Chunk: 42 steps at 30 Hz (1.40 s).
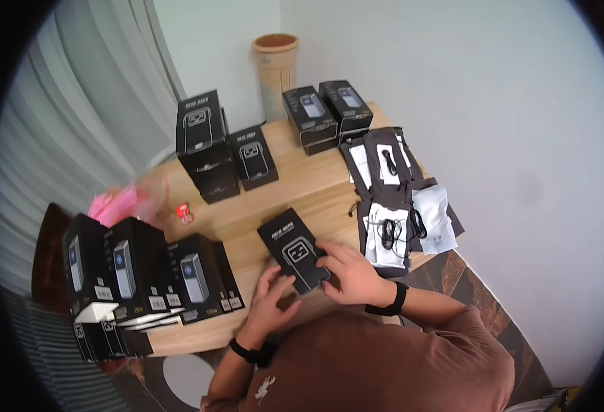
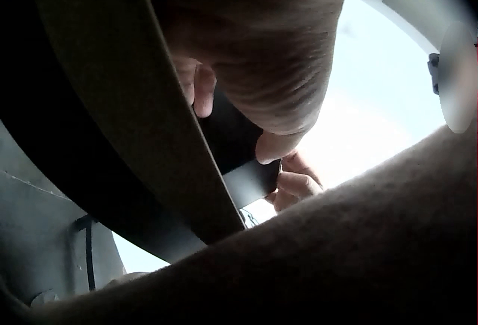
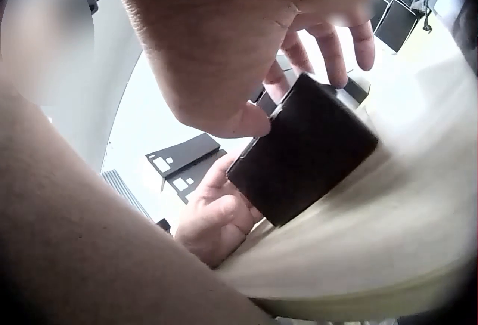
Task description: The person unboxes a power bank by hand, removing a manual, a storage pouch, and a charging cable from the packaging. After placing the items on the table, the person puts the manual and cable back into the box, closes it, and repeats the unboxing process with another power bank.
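Observation:
A black box [image 1: 289, 240] with a white outline drawing of a device on its top face lies at the middle of the table, in front of the person. My right hand [image 1: 352, 273] grips it at the right side, fingers over the edge and thumb by the near corner. From the other side, the relaxed fingers of my left hand [image 1: 272, 302] touch its lower left edge, the thumb spread away from it. In the right wrist view, the bare dark end of the box [image 3: 306, 149] faces the camera, with the right thumb on its upper edge.
Several similar black boxes [image 1: 195, 281] stand at the table's left, with more boxes [image 1: 206, 141] along the back. Dark pouches [image 1: 391, 158], cables and a white packet [image 1: 434, 216] lie at the right. A pink plastic bag [image 1: 123, 204] and a small red packet [image 1: 185, 213] are at the left.

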{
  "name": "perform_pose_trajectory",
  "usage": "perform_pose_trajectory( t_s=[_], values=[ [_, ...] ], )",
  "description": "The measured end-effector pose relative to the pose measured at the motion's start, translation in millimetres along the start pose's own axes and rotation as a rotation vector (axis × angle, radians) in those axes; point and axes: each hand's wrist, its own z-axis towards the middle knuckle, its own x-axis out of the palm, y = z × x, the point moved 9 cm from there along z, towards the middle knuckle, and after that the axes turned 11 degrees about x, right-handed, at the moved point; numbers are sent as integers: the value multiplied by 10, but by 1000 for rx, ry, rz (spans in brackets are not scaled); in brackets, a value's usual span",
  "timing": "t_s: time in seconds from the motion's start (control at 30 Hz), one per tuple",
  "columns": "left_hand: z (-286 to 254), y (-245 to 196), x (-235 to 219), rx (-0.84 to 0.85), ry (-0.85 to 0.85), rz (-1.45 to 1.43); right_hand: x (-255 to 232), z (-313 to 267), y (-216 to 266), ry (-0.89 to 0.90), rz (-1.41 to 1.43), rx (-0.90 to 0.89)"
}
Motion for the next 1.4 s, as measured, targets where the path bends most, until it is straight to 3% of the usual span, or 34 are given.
perform_pose_trajectory(
  t_s=[0.07, 0.2, 0.47, 0.63, 0.83, 1.0, 1.17, 1.27, 1.4],
  values=[
    [77, -65, -38, 18, 44, 58, 49, 26, 24, 2, 93, 88],
    [75, -63, -74, -9, 67, 41, 226, 105, 70, 28, 11, 205],
    [89, -92, -99, 7, 40, -12, 280, 165, 137, 48, -116, 171],
    [104, -225, -103, 102, 62, 97, 218, 234, 91, 43, -119, 148],
    [-189, -402, -194, 123, 71, 59, 238, 224, 58, 53, -117, 124],
    [-273, -1061, -894, 229, -219, 175, 221, 213, 80, 60, -127, 120],
    [-616, -1656, -1783, 309, -592, 672, 215, 186, 73, 64, -127, 123],
    [-727, -1814, -2405, 202, -837, 1018, 208, 169, 71, 80, -92, 162],
    [-475, -1843, -3215, -74, -851, 1275, 131, 75, 182, -138, -171, 189]
  ],
)
